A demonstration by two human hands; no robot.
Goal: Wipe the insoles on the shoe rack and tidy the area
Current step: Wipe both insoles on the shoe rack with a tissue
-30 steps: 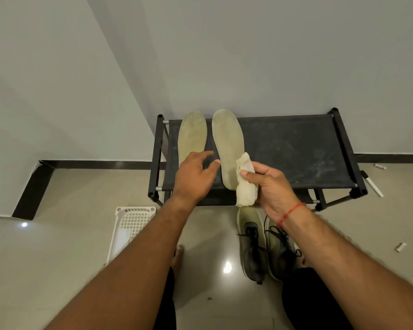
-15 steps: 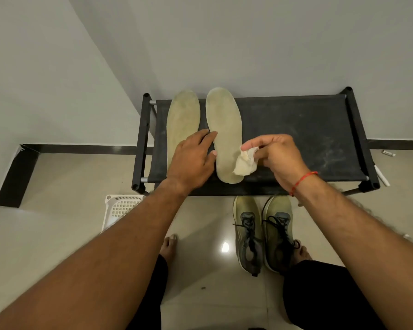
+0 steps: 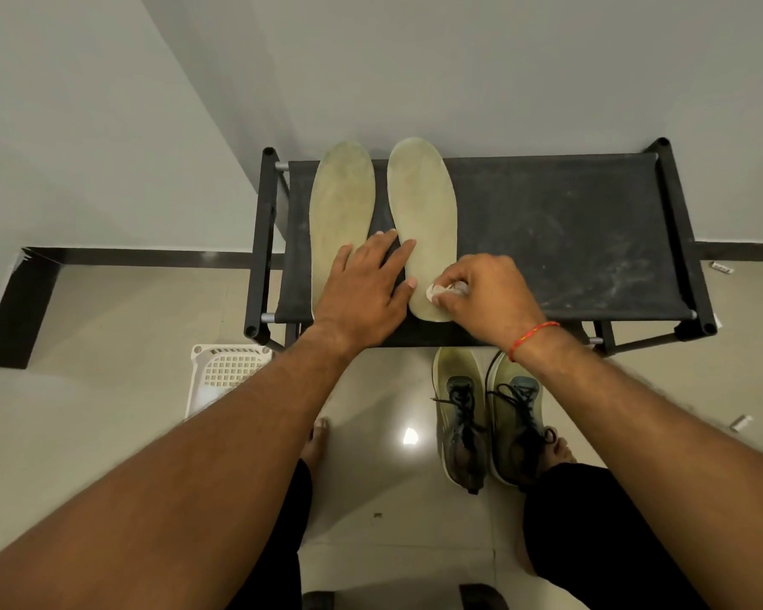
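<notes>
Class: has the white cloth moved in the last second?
Yes: the cloth went from the front edge of the rack onto the heel of the right insole.

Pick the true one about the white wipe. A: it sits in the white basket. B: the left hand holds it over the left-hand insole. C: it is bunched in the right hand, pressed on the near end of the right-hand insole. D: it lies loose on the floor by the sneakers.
C: the right hand pinches the crumpled white wipe against the near end of the right-hand insole, while the left hand lies flat and holds nothing.
</notes>
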